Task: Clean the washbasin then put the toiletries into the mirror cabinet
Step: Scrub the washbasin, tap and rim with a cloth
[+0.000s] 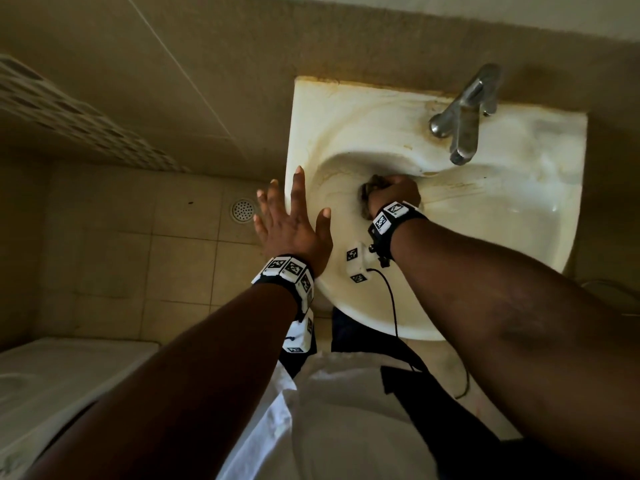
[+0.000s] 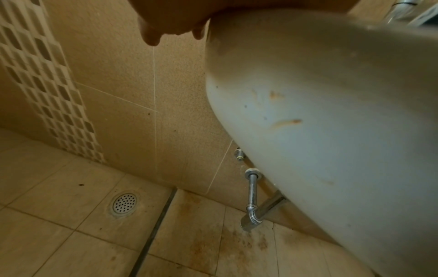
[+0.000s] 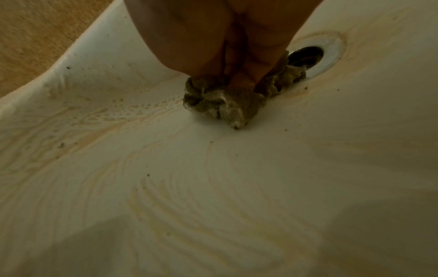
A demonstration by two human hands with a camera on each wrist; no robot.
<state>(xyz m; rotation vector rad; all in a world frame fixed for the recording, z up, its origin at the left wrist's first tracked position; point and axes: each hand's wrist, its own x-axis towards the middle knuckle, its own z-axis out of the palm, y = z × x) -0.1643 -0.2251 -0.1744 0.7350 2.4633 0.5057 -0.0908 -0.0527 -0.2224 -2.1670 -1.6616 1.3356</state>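
Note:
A stained white washbasin [image 1: 502, 216] hangs on the wall, streaked with yellow-brown grime. My right hand [image 1: 393, 192] is down in the bowl, gripping a dirty crumpled cloth [image 3: 227, 99] and pressing it on the basin floor [image 3: 213, 178] beside the drain hole [image 3: 308, 56]. My left hand [image 1: 291, 216] lies flat on the basin's left rim with fingers spread and straight; its thumb points into the bowl. In the left wrist view the fingertips [image 2: 151, 37] hang over the rim above the basin's outer shell [image 2: 331, 112]. No toiletries or cabinet are in view.
A chrome mixer tap [image 1: 464, 116] stands at the back of the basin. Below are a chrome waste pipe [image 2: 252, 202], a tiled floor with a round floor drain [image 1: 242, 210], and a white fixture [image 1: 52, 375] at lower left. A cable [image 1: 393, 306] trails from the right wrist camera.

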